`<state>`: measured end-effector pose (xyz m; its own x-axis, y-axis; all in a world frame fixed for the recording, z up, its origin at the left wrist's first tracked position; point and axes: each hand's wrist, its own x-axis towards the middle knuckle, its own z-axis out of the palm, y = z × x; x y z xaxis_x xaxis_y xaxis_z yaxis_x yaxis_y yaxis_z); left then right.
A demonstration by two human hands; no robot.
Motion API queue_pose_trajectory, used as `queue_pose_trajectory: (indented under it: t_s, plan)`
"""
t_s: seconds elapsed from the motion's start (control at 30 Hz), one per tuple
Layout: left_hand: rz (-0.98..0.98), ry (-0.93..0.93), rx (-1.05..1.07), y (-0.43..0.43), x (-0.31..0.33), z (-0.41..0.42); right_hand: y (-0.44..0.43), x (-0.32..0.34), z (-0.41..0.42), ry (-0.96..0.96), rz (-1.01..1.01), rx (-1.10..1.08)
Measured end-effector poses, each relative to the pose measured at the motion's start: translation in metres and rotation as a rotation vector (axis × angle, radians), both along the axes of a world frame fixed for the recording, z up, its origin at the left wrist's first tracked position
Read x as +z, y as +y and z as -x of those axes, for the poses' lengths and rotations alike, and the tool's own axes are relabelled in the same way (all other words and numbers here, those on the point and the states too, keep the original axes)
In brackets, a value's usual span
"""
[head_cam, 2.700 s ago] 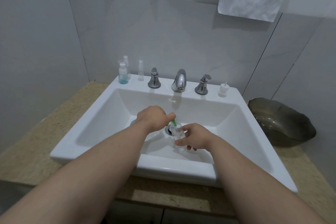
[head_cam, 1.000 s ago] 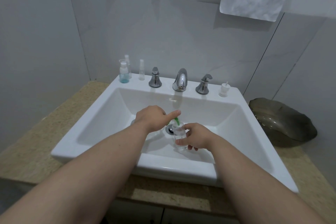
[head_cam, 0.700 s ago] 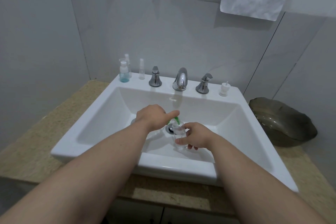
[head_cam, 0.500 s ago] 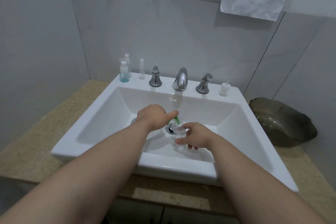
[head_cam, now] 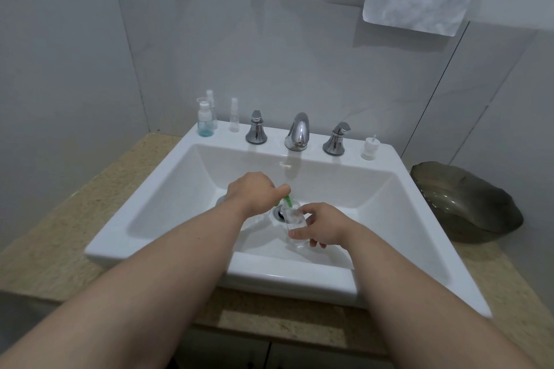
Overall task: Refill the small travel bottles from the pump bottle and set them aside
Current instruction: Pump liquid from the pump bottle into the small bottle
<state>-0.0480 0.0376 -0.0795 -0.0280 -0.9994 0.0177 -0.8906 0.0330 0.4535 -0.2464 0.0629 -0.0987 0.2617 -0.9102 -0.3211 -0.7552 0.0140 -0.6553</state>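
Our right hand [head_cam: 323,226] holds the small clear bottle [head_cam: 295,220] low inside the white sink [head_cam: 299,277], just over the drain [head_cam: 278,214]. Its grip is curled round the bottle's side, and the bottle leans a little toward our left. Our left hand [head_cam: 253,193] has its grip narrow, pinching a slim green piece [head_cam: 287,200] whose lower end meets the bottle's mouth; we cannot tell what this piece is.

On the sink's back ledge, at the left corner, stands a travel bottle with blue liquid [head_cam: 204,120]. Another clear bottle [head_cam: 211,103] stands just behind it, and a thin spray bottle [head_cam: 234,115] stands near it. The chrome faucet [head_cam: 297,132] stands between its two handles. A small white cap piece [head_cam: 370,148] sits at the ledge's right end. A dark bowl [head_cam: 464,201] rests on the speckled tabletop [head_cam: 60,219], right of the sink.
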Motion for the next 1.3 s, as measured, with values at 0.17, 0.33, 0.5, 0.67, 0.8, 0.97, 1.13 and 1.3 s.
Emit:
queue_pose_trajectory:
  t_s: [0.17,0.33,0.5,0.67,0.8,0.97,1.13,1.3]
  plan:
    - [0.022,0.019,0.030,0.003,0.000,-0.003,0.001,0.002,-0.001,0.007,0.008,-0.004]
    - [0.024,0.103,0.053,0.003,0.001,-0.012,0.002,0.004,-0.001,-0.010,0.017,-0.022]
    - [0.024,0.130,0.064,0.004,0.001,-0.014,0.003,0.006,-0.002,-0.012,0.025,-0.020]
    - [0.027,0.120,0.057,0.004,-0.001,-0.012,0.003,0.007,-0.001,-0.059,0.053,-0.036]
    - [0.032,0.118,0.072,0.002,-0.002,-0.010,0.002,0.008,-0.001,-0.118,0.078,-0.048]
    - [0.022,0.224,0.125,0.000,0.000,-0.011,0.001,0.007,-0.001,-0.143,0.089,-0.068]
    - [0.022,0.270,0.117,0.000,0.000,-0.010,0.001,0.007,-0.003,-0.152,0.083,-0.067]
    - [0.013,0.282,0.116,0.001,0.001,-0.007,0.000,0.005,-0.003,-0.137,0.074,-0.057]
